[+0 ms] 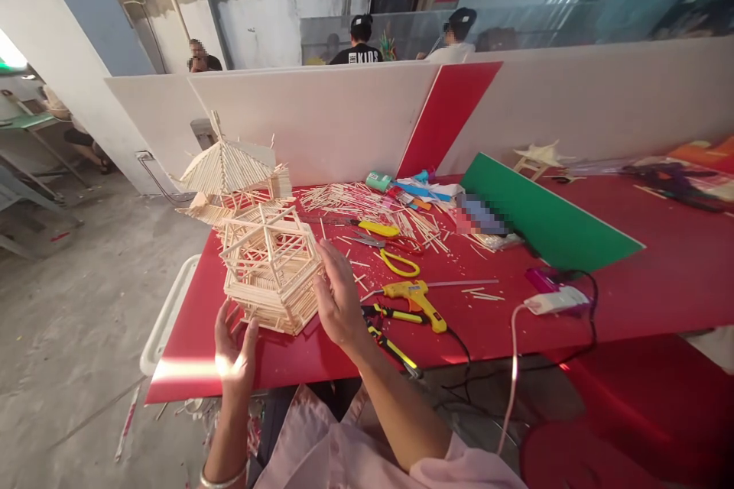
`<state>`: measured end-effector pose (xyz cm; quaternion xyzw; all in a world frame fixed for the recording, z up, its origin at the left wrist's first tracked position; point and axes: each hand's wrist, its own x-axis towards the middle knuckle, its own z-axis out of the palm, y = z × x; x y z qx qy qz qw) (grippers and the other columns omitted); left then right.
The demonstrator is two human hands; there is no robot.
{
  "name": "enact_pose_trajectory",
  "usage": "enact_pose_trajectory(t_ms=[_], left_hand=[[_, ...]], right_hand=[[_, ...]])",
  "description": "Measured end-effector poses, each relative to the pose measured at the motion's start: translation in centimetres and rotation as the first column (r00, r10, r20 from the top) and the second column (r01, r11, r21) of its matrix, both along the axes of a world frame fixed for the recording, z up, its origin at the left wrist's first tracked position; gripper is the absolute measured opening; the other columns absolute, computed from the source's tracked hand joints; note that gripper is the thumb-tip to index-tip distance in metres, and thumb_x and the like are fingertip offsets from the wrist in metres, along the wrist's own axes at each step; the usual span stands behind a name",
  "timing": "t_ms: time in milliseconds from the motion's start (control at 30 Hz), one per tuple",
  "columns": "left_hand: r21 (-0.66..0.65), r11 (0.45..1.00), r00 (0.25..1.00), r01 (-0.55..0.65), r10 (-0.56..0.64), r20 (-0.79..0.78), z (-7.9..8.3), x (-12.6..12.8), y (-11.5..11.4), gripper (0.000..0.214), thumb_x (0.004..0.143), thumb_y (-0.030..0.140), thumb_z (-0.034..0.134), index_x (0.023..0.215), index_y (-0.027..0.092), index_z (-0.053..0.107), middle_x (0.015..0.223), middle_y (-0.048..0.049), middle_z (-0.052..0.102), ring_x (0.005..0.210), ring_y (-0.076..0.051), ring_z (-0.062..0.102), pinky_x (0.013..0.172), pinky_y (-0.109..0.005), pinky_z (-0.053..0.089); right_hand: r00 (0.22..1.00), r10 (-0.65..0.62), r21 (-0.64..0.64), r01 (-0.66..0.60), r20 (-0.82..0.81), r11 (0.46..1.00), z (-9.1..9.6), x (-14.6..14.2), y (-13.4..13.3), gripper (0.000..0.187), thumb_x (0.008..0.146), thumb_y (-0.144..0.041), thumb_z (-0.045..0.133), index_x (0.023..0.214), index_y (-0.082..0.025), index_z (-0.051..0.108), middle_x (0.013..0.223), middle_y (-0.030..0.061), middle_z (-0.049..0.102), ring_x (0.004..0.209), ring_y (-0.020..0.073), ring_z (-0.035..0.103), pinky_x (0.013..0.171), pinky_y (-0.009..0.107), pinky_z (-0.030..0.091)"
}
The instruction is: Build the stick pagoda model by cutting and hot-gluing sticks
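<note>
A many-sided model frame [272, 267] built of thin wooden sticks is between my two hands near the left front of the red table. My left hand [235, 344] cups its lower front edge, fingers curved and partly hidden behind the sticks. On the frame's right side rests my right hand [339, 294], fingers extended along the wall. Just behind stands a stick-built pavilion with a pointed roof [229, 168]. Right of my right hand lie a yellow glue gun [416, 302], yellow-and-black pliers [395, 313], scissors with yellow handles [398, 263] and a yellow-handled cutter [378, 228].
Loose wooden sticks [344, 202] are heaped at the table's back, beside a green bottle [378, 181]. A green board [544, 218] leans at the right. A white power strip [556, 300] trails cables over the front edge. Pale partition boards [321, 122] close off the back; people sit beyond.
</note>
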<state>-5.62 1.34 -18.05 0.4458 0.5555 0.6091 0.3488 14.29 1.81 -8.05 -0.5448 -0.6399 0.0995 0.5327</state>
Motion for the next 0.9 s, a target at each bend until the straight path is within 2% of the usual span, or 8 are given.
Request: enact_pose_trajectory(t_ms=[100,267,367,500,600,700,800,900], left_hand=[[0.01,1.0,1.0,0.0,0.0,-0.005,-0.2,-0.1,0.0,0.07,0.079,0.045,0.071,0.141,0.028,0.042,0.132,-0.0126,0.055,0.121,-0.027,0.057,0.1,-0.041,0.049],[0.036,0.999,1.0,0.006,-0.005,-0.026,-0.1,-0.1,0.0,0.07,0.079,0.044,0.071,0.141,0.027,0.042,0.134,-0.0121,0.054,0.123,-0.028,0.055,0.1,-0.04,0.05],[0.089,0.995,0.996,-0.036,0.043,-0.082,0.2,0.1,-0.3,0.065,0.082,0.042,0.069,0.14,0.029,0.043,0.143,-0.0116,0.046,0.129,-0.028,0.049,0.099,-0.04,0.05],[0.256,0.958,0.952,-0.125,0.189,-0.242,1.4,0.3,-0.8,0.061,0.083,0.037,0.068,0.139,0.029,0.045,0.154,-0.0103,0.03,0.135,-0.029,0.042,0.104,-0.044,0.047],[0.39,0.909,0.89,-0.147,0.293,-0.349,2.8,0.7,-1.2,0.061,0.082,0.032,0.069,0.139,0.024,0.048,0.152,-0.0132,0.032,0.138,-0.031,0.038,0.106,-0.048,0.043],[0.48,0.864,0.836,-0.154,0.373,-0.402,4.4,1.1,-1.3,0.048,0.085,0.027,0.066,0.132,0.02,0.055,0.148,-0.014,0.04,0.137,-0.03,0.039,0.108,-0.05,0.04],[0.595,0.793,0.777,-0.132,0.455,-0.435,6.0,1.1,-1.1,0.027,0.085,0.02,0.066,0.111,0.02,0.069,0.129,-0.0123,0.061,0.121,-0.028,0.056,0.102,-0.049,0.045],[0.687,0.727,0.744,0.0,0.458,-0.486,7.8,1.1,-0.7,0.014,0.079,0.013,0.071,0.089,0.021,0.073,0.097,-0.0071,0.073,0.091,-0.022,0.067,0.085,-0.042,0.053]], right_hand=[[0.999,0.009,0.039,-0.011,0.052,0.999,1.0,-0.4,-0.5,0.057,0.097,-0.025,0.041,0.151,-0.034,0.026,0.157,0.0019,0.033,0.145,0.0249,0.029,0.116,0.053,0.032],[0.979,0.025,0.094,-0.045,0.2,0.995,1.9,-1.2,-1.0,0.069,0.096,-0.026,0.042,0.155,-0.032,0.006,0.163,0.0025,0.011,0.149,0.0274,0.014,0.118,0.057,0.023],[0.975,0.02,0.099,-0.043,0.223,0.994,1.9,-1.4,-1.2,0.072,0.095,-0.027,0.043,0.155,-0.031,0.005,0.163,0.0032,0.01,0.15,0.0278,0.01,0.119,0.057,0.023],[0.983,-0.013,0.07,0.0,0.182,0.998,1.8,-0.8,-1.6,0.068,0.095,-0.028,0.044,0.155,-0.031,0.011,0.162,0.0041,0.019,0.149,0.0273,0.016,0.118,0.056,0.025],[0.986,-0.066,0.067,0.056,0.15,0.996,1.5,0.3,-1.9,0.059,0.096,-0.027,0.045,0.151,-0.029,0.026,0.155,0.0064,0.035,0.144,0.0258,0.03,0.116,0.053,0.03],[0.986,-0.058,0.042,0.052,0.157,0.998,1.2,1.6,-2.2,0.047,0.095,-0.025,0.046,0.142,-0.027,0.045,0.14,0.0077,0.054,0.132,0.024,0.047,0.112,0.049,0.037],[0.987,0.07,-0.044,-0.064,0.143,0.997,1.2,2.7,-2.6,0.037,0.093,-0.024,0.049,0.129,-0.025,0.06,0.124,0.0073,0.066,0.118,0.0217,0.058,0.105,0.043,0.045],[0.955,0.283,-0.182,-0.264,0.087,0.947,1.9,4.0,-3.0,0.03,0.092,-0.026,0.052,0.117,-0.024,0.068,0.114,0.0061,0.072,0.107,0.0193,0.065,0.097,0.037,0.05]])
